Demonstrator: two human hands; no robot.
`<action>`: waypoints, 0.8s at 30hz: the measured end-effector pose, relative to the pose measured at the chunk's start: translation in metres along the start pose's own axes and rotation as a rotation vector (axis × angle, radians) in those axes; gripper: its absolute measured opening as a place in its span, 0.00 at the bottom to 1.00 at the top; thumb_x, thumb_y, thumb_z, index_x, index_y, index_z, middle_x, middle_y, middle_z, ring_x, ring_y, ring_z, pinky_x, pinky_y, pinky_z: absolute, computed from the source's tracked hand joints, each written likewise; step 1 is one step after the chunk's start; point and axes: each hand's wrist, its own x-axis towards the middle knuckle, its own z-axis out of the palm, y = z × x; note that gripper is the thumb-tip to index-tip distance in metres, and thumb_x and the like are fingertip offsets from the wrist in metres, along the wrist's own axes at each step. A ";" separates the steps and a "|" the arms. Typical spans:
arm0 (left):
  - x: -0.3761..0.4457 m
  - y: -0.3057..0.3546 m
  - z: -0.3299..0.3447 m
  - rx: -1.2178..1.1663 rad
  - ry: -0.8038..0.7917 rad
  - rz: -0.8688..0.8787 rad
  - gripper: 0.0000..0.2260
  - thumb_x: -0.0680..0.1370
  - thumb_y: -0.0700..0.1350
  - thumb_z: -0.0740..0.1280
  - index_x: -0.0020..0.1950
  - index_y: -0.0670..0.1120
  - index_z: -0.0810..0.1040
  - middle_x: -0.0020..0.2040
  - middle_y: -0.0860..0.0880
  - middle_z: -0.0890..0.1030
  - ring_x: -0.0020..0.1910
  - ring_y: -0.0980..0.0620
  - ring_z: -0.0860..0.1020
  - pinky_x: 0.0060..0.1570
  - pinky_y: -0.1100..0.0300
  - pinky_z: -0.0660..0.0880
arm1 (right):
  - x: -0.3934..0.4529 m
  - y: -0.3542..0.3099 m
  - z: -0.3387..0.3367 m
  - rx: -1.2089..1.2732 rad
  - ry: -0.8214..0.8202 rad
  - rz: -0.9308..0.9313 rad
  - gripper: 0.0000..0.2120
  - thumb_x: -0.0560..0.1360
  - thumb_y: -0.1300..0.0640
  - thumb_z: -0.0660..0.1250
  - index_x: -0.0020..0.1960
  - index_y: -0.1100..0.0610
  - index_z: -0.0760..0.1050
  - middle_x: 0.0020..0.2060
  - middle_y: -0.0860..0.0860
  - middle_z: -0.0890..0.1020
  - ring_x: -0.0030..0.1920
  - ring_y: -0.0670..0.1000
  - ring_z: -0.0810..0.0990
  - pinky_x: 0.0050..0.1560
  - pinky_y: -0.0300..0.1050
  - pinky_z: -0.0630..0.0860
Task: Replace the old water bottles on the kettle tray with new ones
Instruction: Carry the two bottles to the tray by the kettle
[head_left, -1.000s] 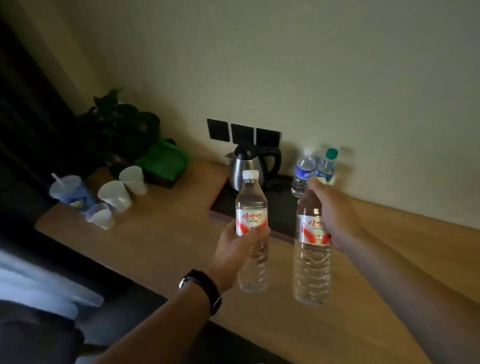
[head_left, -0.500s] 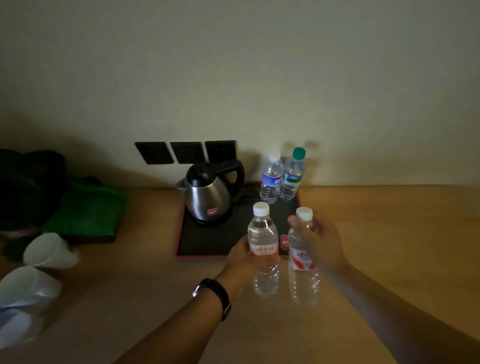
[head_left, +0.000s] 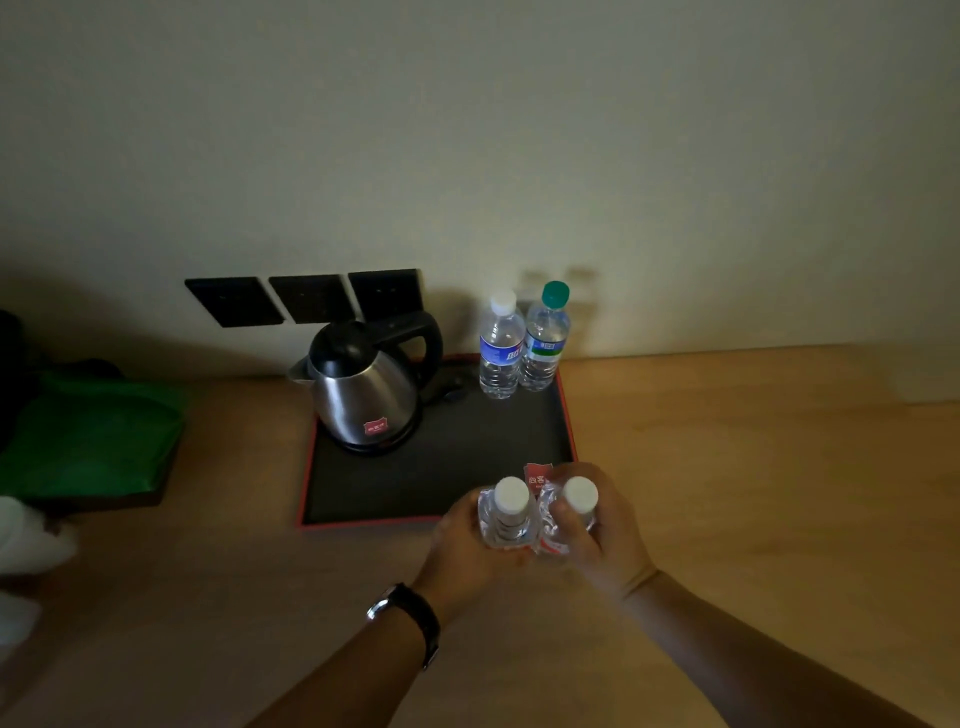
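Seen from above, the left hand had its fingers wrapped around one white-capped new bottle, and the right hand gripped a second new bottle beside it, touching, at the front right corner of the black tray. Two old bottles stood upright at the tray's back right, near the steel kettle, on a wooden worktop.

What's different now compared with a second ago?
Both hands, left hand and right hand, have lowered their two new bottles close together at the tray's near right corner, each grip unchanged. The two old bottles and kettle stayed put on the tray.
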 end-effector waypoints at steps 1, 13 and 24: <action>-0.001 0.000 0.001 0.009 0.004 0.007 0.28 0.63 0.58 0.81 0.57 0.73 0.73 0.55 0.71 0.79 0.56 0.72 0.76 0.43 0.79 0.73 | -0.002 0.002 -0.001 0.003 -0.011 -0.009 0.19 0.79 0.41 0.64 0.59 0.55 0.77 0.49 0.50 0.83 0.50 0.45 0.82 0.49 0.37 0.76; -0.007 0.001 0.007 0.045 0.015 0.064 0.28 0.65 0.48 0.82 0.57 0.70 0.74 0.56 0.70 0.79 0.57 0.67 0.78 0.47 0.75 0.75 | 0.000 0.009 -0.007 0.075 -0.078 -0.060 0.14 0.77 0.48 0.67 0.58 0.56 0.76 0.48 0.51 0.81 0.49 0.51 0.82 0.48 0.45 0.77; -0.005 0.001 -0.012 0.290 -0.121 0.018 0.42 0.68 0.36 0.78 0.76 0.56 0.61 0.73 0.49 0.70 0.70 0.51 0.70 0.66 0.55 0.71 | 0.012 -0.011 -0.024 0.115 -0.076 -0.155 0.26 0.81 0.38 0.58 0.58 0.61 0.77 0.52 0.58 0.83 0.52 0.57 0.83 0.49 0.55 0.79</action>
